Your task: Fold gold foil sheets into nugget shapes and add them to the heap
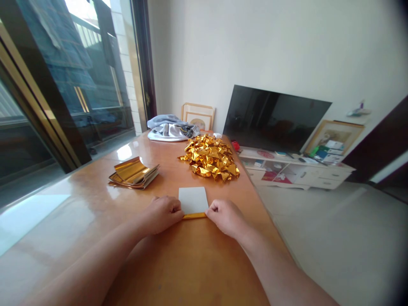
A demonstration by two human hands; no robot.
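On the brown tabletop [185, 267], nearer its right edge than its left, lay one rectangular foil paper sheet [193, 202], pale face up, with one narrow gold fold [195, 216] along its near side. It sat between two bare hands: the left hand [164, 212], fingers curled, had its fingertips pinching the left end of the fold, while the right hand [226, 216] pinched the right end between thumb and bent forefinger. Farther off, toward the left edge, rested one loose stack of gold foil sheets [134, 173], its top sheet curling; the layers could not be counted. By the right edge rose one heap of folded gold foil pieces [210, 157], dozens overlapping, too tangled for an exact count. One bundle of grey-blue clothing [172, 127] lay near the far left corner. Beyond stood one framed picture [199, 115], one black flat-screen television [274, 119] and one white TV cabinet [328, 175], bearing one round red ornament [266, 154] whose markings were too small to read.
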